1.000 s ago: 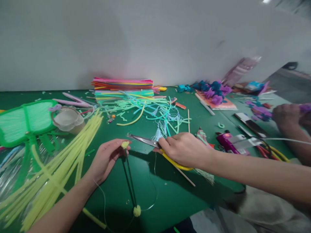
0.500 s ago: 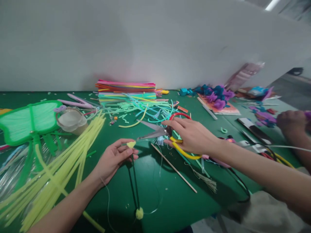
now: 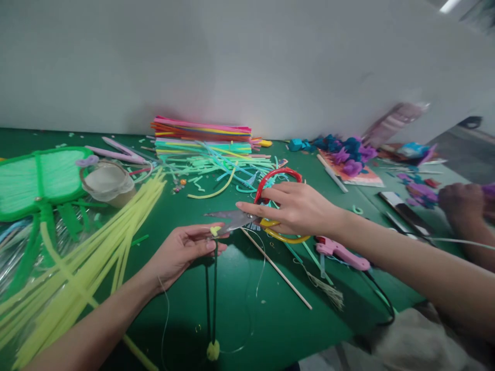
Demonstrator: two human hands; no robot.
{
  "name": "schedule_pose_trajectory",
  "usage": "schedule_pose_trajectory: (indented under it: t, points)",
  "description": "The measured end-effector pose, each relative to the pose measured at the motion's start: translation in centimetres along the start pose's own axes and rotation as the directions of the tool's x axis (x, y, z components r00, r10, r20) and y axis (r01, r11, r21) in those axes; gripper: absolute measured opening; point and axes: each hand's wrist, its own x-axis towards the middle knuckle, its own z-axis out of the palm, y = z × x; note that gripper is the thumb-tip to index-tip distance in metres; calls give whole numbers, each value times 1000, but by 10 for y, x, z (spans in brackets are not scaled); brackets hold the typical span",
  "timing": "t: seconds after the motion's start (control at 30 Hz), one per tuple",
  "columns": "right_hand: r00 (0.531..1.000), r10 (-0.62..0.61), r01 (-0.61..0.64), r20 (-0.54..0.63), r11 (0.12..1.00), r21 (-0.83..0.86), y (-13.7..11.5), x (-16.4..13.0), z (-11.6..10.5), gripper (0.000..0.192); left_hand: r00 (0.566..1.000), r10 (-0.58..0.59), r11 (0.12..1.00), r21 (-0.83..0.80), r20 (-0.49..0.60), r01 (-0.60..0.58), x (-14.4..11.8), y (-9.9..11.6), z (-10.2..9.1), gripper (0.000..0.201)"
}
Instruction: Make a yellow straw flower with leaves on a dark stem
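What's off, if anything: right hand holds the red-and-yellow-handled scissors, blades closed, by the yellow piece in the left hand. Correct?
The blades aren't closed: the head view shows them spread apart. The right hand does hold the red-and-yellow-handled scissors by the yellow piece in the left hand.

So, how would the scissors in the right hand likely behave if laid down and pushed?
The scissors would probably slide rather than roll, with flat blades and wide loops. They could pivot open or shut, since the blades stand apart. The metallic blades look stiff, unlikely to bend.
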Motion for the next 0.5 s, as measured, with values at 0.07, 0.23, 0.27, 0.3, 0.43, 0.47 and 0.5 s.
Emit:
schedule_pose_trajectory:
  t: [0.07, 0.23, 0.27, 0.3, 0.43, 0.47, 0.5]
  points:
    - [1000, 7, -7, 5, 1000, -20, -1, 0, -2, 43, 1000, -3, 1000, 15, 10, 3, 0, 0, 0, 38]
    - [1000, -9, 10, 17, 997, -76, -4, -1, -2, 44, 1000, 11, 1000, 11, -4, -11, -1, 1, -1, 34]
    - [1000, -19, 21, 19, 995, -95, -5, -2, -2, 45, 1000, 13, 1000, 15, -9, -13, -1, 1, -1, 33]
    - [999, -27, 29, 20, 993, -115, -6, -3, -1, 46, 1000, 14, 1000, 22, -13, -14, -1, 1, -1, 32]
    - [998, -62, 61, 1, 982, -177, -9, -5, 1, 39, 1000, 11, 999, 51, -7, -10, 0, 1, -1, 33]
    - [997, -72, 69, -5, 980, -187, -8, -5, 1, 36, 1000, 10, 998, 57, -3, -10, 0, 1, -1, 33]
    - [996, -84, 80, -12, 977, -196, -8, -5, 1, 33, 1000, 11, 998, 62, -1, -11, 0, 1, -1, 32]
